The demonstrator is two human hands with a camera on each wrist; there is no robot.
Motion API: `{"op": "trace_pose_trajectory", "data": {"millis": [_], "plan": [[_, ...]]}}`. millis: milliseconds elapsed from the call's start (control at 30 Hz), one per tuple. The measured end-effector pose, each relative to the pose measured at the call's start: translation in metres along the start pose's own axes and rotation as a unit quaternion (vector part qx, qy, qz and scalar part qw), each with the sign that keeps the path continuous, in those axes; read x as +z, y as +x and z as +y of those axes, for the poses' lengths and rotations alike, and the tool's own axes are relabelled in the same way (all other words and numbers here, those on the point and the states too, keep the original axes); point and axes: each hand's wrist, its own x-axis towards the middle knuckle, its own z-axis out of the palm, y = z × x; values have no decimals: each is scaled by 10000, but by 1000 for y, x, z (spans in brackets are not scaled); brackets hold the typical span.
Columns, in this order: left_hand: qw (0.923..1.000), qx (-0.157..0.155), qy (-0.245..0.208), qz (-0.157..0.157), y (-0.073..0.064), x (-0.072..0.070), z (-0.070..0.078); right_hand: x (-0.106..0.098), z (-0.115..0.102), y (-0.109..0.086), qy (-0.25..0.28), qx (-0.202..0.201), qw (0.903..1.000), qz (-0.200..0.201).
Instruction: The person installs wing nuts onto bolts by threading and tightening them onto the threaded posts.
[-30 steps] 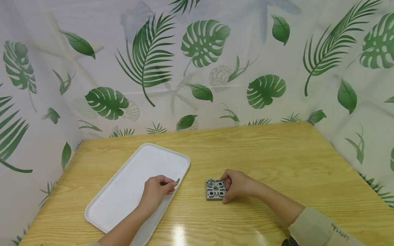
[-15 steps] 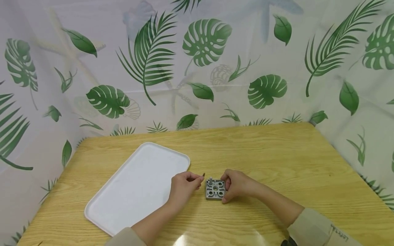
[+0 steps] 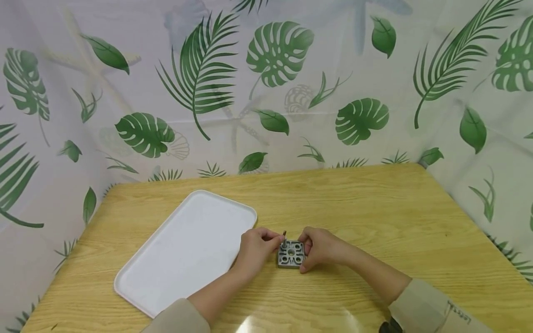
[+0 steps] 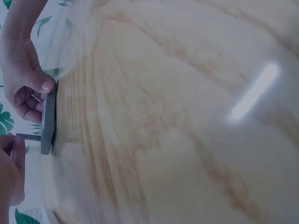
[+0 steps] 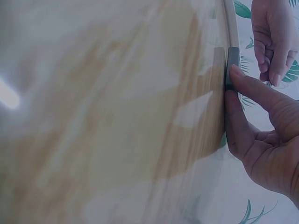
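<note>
A square grey metal block (image 3: 291, 264) with a hole in the middle and holes near its corners lies flat on the table. A short metal post (image 4: 31, 136) stands up from its far left corner. My left hand (image 3: 257, 249) pinches a thin, dark metal piece (image 3: 285, 232) between thumb and forefinger, right at the top of that post. The exact kind of this piece cannot be made out. My right hand (image 3: 324, 249) grips the block by its right side, thumb at the near corner and fingers at the far one; the right wrist view shows this hand (image 5: 273, 135) from close by.
A white rectangular tray (image 3: 187, 249) with a raised rim lies slanted to the left of the block, partly behind the left forearm. The wooden table (image 3: 374, 203) reaches back to a hanging cloth (image 3: 316, 46) printed with green leaves.
My left hand has moved right, from over the tray's edge to the post on the block, carrying the thin metal piece. The right hand and the block have stayed in place.
</note>
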Motion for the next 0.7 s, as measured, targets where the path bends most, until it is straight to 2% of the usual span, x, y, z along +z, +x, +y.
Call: {"op": "trace_pose_trajectory", "data": {"millis": [133, 467, 600, 700], "plan": [[10000, 25, 30, -74, 3, 0, 3, -1, -1, 1, -16, -62, 10000, -15], [9970, 83, 677, -364, 7, -1, 12, 1, 1, 2, -17, -17, 10000, -61], [9933, 212, 1010, -518, 10, -4, 16, 0, 2, 3, 15, -39, 9999, -96], [9877, 404, 1302, -771, 14, -8, 18, 0, 2, 3, 19, -69, 9999, -120]]}}
